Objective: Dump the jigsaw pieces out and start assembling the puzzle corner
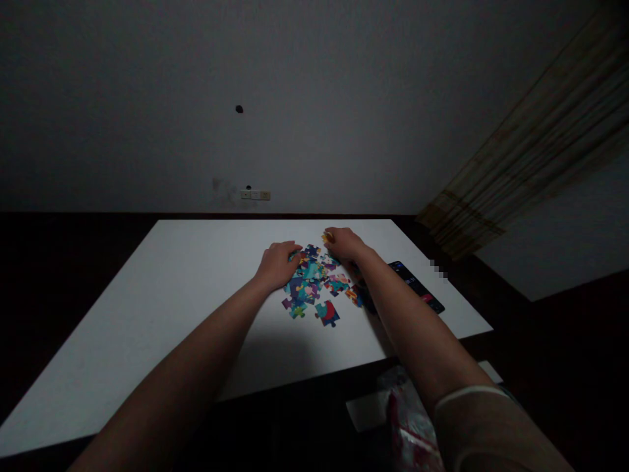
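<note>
Several colourful jigsaw puzzle pieces (310,270) lie in a loose, overlapping heap on a white table (171,282). My left hand (278,264) rests against the heap's left side, its fingers and thumb apart and touching the pieces. Past the heap's far right edge, my right hand (344,243) pinches a yellow puzzle piece (327,237), part of which is covered by the fingers. A blue and red puzzle piece (327,313) sits apart at the near side. Some pieces on the right are hidden by my right forearm.
A phone (417,288) with a lit timer screen lies right of my right forearm. Below the near table edge is a clear plastic package (413,426) with red parts. A wall with sockets (255,195) stands behind; a curtain (531,137) hangs at the right.
</note>
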A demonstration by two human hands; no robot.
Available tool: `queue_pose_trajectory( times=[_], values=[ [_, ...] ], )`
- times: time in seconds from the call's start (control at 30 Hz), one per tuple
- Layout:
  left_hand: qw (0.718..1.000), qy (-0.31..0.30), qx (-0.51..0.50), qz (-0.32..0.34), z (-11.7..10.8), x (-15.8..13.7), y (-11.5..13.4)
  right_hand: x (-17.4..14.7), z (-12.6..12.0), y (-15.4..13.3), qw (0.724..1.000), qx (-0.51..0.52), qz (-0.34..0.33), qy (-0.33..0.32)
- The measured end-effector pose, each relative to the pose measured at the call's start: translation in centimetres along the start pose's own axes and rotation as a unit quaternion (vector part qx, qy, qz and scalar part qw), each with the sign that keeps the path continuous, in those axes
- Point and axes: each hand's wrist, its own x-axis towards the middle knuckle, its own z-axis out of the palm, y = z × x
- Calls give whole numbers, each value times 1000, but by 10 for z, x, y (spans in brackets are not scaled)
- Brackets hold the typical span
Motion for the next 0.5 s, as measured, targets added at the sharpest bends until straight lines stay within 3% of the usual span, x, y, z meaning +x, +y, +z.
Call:
queue_pose_trajectory(
  times=[0.23,0.4,0.5],
  values=[
    [1000,5,12,-4,-1,0,-4,5,5,0,995,90,21,-29],
    [1000,2,18,0,0,1,-1,-25,-6,-14,985,144,-68,64],
    [1000,1,22,4,0,0,1,-55,-18,-25,977,171,-121,35]
  ],
)
